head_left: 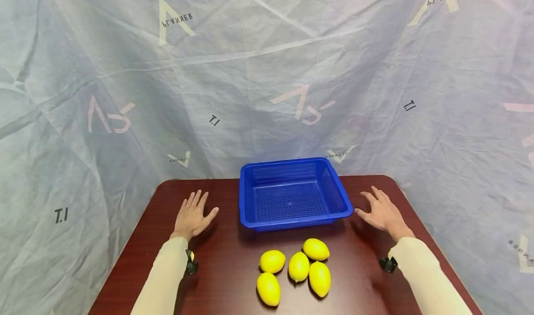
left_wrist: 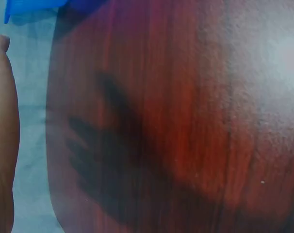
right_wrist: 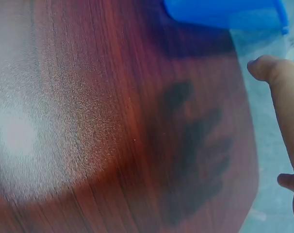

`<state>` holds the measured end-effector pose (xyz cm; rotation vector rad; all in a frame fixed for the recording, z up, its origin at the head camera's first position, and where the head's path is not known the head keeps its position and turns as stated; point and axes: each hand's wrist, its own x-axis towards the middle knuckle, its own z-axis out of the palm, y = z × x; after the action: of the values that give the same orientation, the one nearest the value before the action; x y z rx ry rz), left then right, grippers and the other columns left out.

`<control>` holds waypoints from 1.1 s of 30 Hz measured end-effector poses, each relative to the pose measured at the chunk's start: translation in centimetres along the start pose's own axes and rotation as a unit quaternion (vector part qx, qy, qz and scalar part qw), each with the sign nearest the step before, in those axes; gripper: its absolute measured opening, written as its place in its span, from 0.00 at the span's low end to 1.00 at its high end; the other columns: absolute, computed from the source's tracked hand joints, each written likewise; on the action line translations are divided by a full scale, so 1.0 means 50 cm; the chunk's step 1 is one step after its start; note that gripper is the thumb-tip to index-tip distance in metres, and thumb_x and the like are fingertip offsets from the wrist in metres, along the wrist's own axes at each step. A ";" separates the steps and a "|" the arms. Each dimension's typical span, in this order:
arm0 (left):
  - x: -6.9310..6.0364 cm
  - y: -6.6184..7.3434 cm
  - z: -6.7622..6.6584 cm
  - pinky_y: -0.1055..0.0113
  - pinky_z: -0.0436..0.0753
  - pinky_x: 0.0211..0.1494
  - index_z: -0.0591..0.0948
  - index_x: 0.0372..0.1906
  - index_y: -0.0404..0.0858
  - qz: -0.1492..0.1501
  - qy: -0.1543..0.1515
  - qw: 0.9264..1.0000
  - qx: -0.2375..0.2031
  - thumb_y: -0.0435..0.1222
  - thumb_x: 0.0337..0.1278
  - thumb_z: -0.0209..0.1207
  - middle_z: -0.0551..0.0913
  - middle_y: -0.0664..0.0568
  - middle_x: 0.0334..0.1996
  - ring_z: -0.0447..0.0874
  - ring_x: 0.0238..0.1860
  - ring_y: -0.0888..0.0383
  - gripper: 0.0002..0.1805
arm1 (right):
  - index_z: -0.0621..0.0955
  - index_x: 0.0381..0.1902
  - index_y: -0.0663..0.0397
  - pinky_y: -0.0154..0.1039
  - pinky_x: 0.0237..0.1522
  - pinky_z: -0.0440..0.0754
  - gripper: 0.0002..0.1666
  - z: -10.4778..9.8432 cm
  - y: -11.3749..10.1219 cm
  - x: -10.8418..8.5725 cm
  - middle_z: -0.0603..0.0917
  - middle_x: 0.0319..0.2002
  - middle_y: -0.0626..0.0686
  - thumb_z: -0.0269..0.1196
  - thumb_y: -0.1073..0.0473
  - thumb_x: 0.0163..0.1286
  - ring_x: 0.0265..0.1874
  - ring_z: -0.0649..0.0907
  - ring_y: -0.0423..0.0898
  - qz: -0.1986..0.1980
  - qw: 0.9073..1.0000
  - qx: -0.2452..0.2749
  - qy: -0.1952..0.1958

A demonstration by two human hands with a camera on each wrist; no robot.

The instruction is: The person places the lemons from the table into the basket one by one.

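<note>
A blue plastic basket (head_left: 288, 223) with perforated walls stands at the back middle of the table. In front of it lie several yellow lemons (head_left: 272, 261), two at the left and the others grouped at the right. Left of the basket, my left hand (head_left: 193, 215) is held over the table with its fingers spread, touching nothing. On the other side my right hand (head_left: 383, 213) is raised over the table, fingers apart and slightly bent, its thumb close to the basket's right edge. Both wrist views show the hands' shadows on the tabletop and a corner of the basket (right_wrist: 220, 12).
The dark red wooden table (head_left: 225, 278) has rounded back corners. Behind and beside it hangs a grey sheet (head_left: 250, 74) with printed letters. A small black device (head_left: 191, 262) is worn at the left wrist, another black device (head_left: 388, 264) at the right.
</note>
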<state>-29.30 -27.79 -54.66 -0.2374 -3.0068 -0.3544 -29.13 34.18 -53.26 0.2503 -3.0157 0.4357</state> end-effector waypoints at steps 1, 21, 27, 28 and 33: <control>0.001 0.002 -0.003 0.38 0.50 0.79 0.57 0.80 0.34 -0.003 0.005 1.000 -0.004 0.66 0.73 0.43 0.55 0.33 0.79 0.49 0.79 0.34 0.47 | 0.68 0.73 0.60 0.76 0.66 0.61 0.45 -0.005 0.000 -0.004 0.55 0.75 0.75 0.64 0.38 0.69 0.73 0.57 0.76 -0.003 1.000 0.003 0.006; 0.001 0.171 -0.002 0.45 0.79 0.62 0.73 0.71 0.38 -0.116 0.034 0.928 -0.352 0.61 0.76 0.46 0.82 0.40 0.60 0.82 0.58 0.42 0.36 | 0.78 0.63 0.52 0.71 0.49 0.77 0.37 -0.056 -0.150 -0.181 0.75 0.65 0.63 0.73 0.41 0.62 0.61 0.75 0.66 -0.085 0.986 0.052 0.131; 0.001 0.211 0.024 0.56 0.88 0.44 0.81 0.59 0.31 -0.145 0.022 0.855 -0.497 0.56 0.74 0.55 0.85 0.38 0.47 0.87 0.40 0.49 0.31 | 0.80 0.62 0.46 0.66 0.50 0.81 0.37 -0.012 -0.220 -0.224 0.78 0.63 0.59 0.76 0.41 0.58 0.58 0.79 0.60 -0.107 0.984 0.065 0.124; 0.001 0.217 0.027 0.58 0.88 0.42 0.81 0.58 0.30 -0.147 0.021 0.845 -0.515 0.54 0.74 0.56 0.85 0.39 0.46 0.87 0.38 0.52 0.30 | 0.80 0.62 0.46 0.65 0.49 0.81 0.37 -0.005 -0.230 -0.231 0.79 0.62 0.58 0.76 0.41 0.57 0.58 0.79 0.59 -0.111 0.984 0.066 0.123; 0.000 0.236 0.044 0.59 0.88 0.44 0.79 0.59 0.26 -0.151 0.006 0.811 -0.565 0.49 0.72 0.61 0.86 0.36 0.47 0.88 0.40 0.53 0.28 | 0.82 0.61 0.44 0.59 0.49 0.84 0.38 0.029 -0.272 -0.257 0.81 0.59 0.53 0.77 0.39 0.55 0.56 0.81 0.54 -0.121 0.984 0.072 0.104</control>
<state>-27.51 -15.93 -54.17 0.1822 -2.3686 -2.0963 -14.22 22.80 -52.31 0.5397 -2.7081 0.6146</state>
